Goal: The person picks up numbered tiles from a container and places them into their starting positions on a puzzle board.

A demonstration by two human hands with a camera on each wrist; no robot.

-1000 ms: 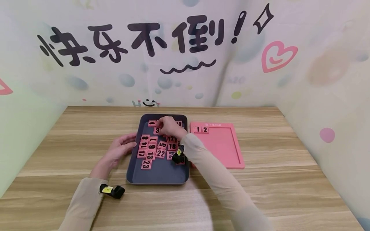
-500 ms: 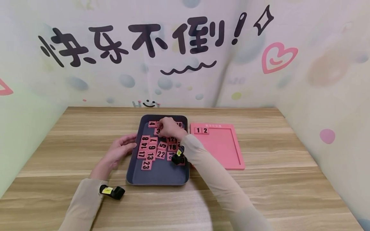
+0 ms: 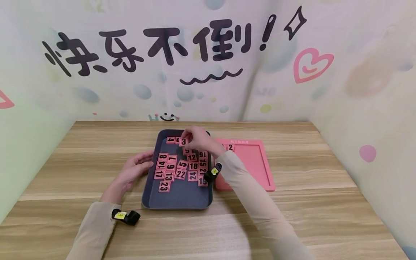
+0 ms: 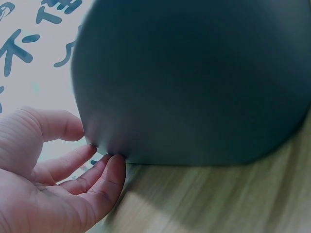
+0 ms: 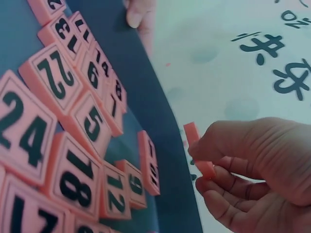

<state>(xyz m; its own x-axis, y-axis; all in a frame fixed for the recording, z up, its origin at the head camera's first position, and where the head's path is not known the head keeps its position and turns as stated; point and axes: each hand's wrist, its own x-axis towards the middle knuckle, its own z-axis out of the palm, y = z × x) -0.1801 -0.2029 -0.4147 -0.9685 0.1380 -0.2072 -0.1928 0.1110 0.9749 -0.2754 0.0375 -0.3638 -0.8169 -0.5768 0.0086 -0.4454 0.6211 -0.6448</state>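
In the head view, my right hand [image 3: 202, 139] pinches the pink number tile marked 3 [image 3: 183, 142], raised over the far part of the dark grey tray [image 3: 178, 200]. Thumb and fingers grip the same tile [image 5: 191, 131] edge-on in the right wrist view. Several other pink number tiles lie in the tray, among them 22 [image 3: 180, 174], 5 [image 3: 182, 164] and 23 [image 3: 164, 186]. My left hand [image 3: 135, 167] is at the tray's left side. Its fingertips [image 4: 116, 165] touch the outer wall, fingers loosely bent. The right hand hides some far tiles.
Right of the tray lies a pink frame board [image 3: 248, 166]. Tile 2 [image 3: 230, 147] sits in its top row, with tile 1 partly hidden by the right hand. The wooden table [image 3: 308, 209] ends at a printed cloth backdrop [image 3: 208, 97].
My right hand has lifted the 3 tile and moved slightly right and away from me, uncovering tiles on the tray's right side. The left hand has stayed put.
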